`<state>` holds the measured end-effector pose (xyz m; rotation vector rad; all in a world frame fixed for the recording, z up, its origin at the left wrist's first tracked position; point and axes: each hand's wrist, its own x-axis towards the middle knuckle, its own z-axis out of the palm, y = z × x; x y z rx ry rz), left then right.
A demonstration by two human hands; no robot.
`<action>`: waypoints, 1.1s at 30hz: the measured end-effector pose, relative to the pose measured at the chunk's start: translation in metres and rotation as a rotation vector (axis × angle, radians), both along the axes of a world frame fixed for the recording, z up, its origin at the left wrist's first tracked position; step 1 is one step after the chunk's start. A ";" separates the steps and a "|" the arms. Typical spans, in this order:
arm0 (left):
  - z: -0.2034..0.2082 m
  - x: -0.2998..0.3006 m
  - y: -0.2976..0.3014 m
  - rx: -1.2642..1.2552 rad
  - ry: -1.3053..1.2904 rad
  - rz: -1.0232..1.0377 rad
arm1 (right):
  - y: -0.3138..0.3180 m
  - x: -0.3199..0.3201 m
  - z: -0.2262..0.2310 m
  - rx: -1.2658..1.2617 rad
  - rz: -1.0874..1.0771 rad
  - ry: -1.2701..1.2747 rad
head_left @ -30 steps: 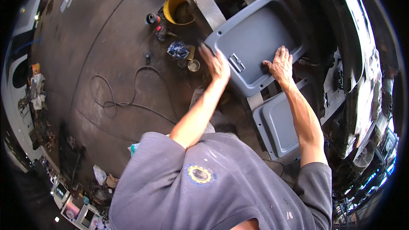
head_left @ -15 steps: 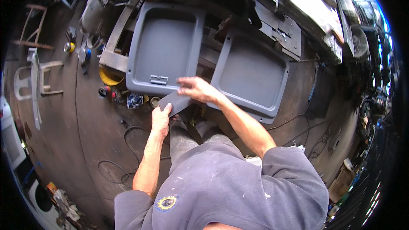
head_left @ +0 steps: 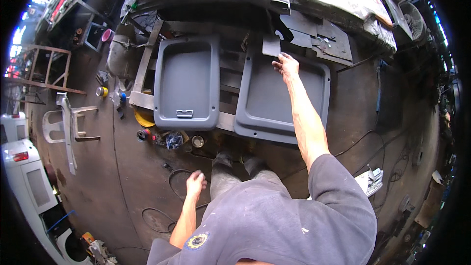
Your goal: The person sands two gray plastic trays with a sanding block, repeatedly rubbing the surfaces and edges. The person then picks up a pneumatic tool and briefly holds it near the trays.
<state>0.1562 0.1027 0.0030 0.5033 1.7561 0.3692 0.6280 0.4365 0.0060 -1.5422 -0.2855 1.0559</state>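
My right hand (head_left: pixel 287 66) is stretched far forward, pinching a small grey rectangular sheet (head_left: pixel 271 46) by its near corner. The sheet is over the far left edge of the right-hand grey moulded panel (head_left: pixel 287 88), a shallow tray shape with a raised rim. Beside it on the left lies a similar grey panel (head_left: pixel 186 76), with a small handle-like latch (head_left: pixel 185 114) near its front edge. Away from both panels, low beside my left leg, my left hand (head_left: pixel 196 183) has its fingers curled in, with nothing visible in them.
A wooden frame (head_left: pixel 142 100) holds up the panels. Flat grey sheets (head_left: pixel 331 41) lie at the back right. An open tin (head_left: pixel 197 141) and a crumpled bag (head_left: pixel 174 140) sit on the floor in front. A cable (head_left: pixel 171 186) loops near my left hand. A white plastic chair (head_left: pixel 56 125) is at left.
My right hand has swung forward over the right panel and now holds the grey sheet, which my left hand held before. My left hand has let go and dropped back toward me.
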 end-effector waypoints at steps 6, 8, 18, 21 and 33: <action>0.004 -0.070 -0.153 -0.269 0.441 0.129 | -0.046 -0.033 0.004 -0.039 0.211 -0.421; 0.035 -0.058 -0.170 -0.265 0.576 0.046 | -0.088 -0.057 0.003 -0.029 0.275 -0.508; 0.014 -0.044 -0.150 -0.125 0.409 0.004 | -0.178 -0.112 0.002 -0.042 0.467 -0.613; -0.001 -0.073 -0.137 0.078 0.063 0.124 | -0.094 -0.061 -0.004 0.208 0.269 -0.762; 0.034 -0.054 -0.322 -0.347 0.421 0.522 | 0.084 0.004 -0.019 -0.684 0.276 -0.958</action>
